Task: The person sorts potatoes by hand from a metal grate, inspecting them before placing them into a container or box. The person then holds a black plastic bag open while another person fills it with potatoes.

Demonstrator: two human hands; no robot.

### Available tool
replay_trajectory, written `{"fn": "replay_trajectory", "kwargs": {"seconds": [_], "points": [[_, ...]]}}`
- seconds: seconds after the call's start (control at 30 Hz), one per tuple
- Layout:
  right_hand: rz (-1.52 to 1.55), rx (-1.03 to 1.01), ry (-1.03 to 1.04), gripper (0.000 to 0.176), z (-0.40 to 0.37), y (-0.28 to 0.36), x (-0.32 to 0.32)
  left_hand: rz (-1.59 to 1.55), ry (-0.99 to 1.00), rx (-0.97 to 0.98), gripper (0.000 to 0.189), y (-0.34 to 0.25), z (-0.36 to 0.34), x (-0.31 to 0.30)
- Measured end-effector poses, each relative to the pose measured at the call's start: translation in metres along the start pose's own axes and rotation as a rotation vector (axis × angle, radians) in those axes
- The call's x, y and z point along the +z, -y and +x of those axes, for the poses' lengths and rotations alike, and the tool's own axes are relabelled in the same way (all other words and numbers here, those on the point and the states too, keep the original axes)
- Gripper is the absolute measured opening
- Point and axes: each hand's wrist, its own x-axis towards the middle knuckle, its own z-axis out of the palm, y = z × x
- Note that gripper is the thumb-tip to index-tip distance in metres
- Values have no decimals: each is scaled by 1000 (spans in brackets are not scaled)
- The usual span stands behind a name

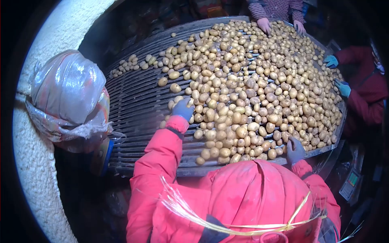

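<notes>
A large heap of potatoes (243,93) lies on a slatted metal sorting table (129,105). My left hand (184,109), in a blue-grey glove, reaches over the slats at the heap's near left edge. Its fingers are stretched forward and touch potatoes there; the fingertips are partly hidden. My right hand (296,151), gloved alike, rests at the near rim of the table beside the potatoes. The fingers are apart, with no potato visibly held. Both arms wear red padded sleeves (156,152).
Across the table a person's pink-gloved hands (264,26) touch the potatoes. At the right, another person's teal-gloved hands (343,88) rest at the heap's edge. A plastic-wrapped bundle (69,89) hangs left by a pale curved wall (36,170). A device with a green screen (353,178) sits lower right.
</notes>
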Motion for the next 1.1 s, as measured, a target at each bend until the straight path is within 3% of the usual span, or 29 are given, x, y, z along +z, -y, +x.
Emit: {"fn": "replay_trajectory", "kwargs": {"seconds": [0.07,0.1,0.2,0.27,0.37,0.47,0.57,0.6,0.67,0.7,0.8,0.93,1.0,1.07,1.1], "points": [[-18,-15,-16,24,0,0,0,172,-67,274,45,10,20,16],[-23,-12,-13,24,0,2,-1,373,178,116,46,-22,19,2],[-36,-12,-18,23,-1,9,-4,584,46,198,36,-40,19,15],[-41,-16,-26,23,-1,9,-4,664,98,182,35,-47,26,19],[-44,-3,-25,24,-2,7,-3,623,152,91,43,-43,33,34],[-40,11,-32,24,-1,7,-1,424,47,174,34,-43,27,44],[-45,19,-43,24,-2,6,-1,355,321,61,38,-66,21,32],[-63,22,-34,24,-2,6,-1,355,320,69,38,-62,22,38],[-76,23,-25,24,-2,8,-2,-154,352,319,43,-51,18,47],[-72,19,-29,24,-1,10,-3,-202,337,288,48,-55,14,51],[-57,11,-36,25,-3,10,-2,-191,285,422,47,-75,0,59],[0,52,-11,26,0,3,0,-249,300,272,50,-115,-42,56],[26,156,76,30,4,16,-4,-206,295,291,50,-121,-63,74],[382,90,185,37,3,43,-2,-322,229,466,50,-128,-93,99],[577,218,376,41,6,74,-12,-314,276,498,51,-135,-110,108]]}}
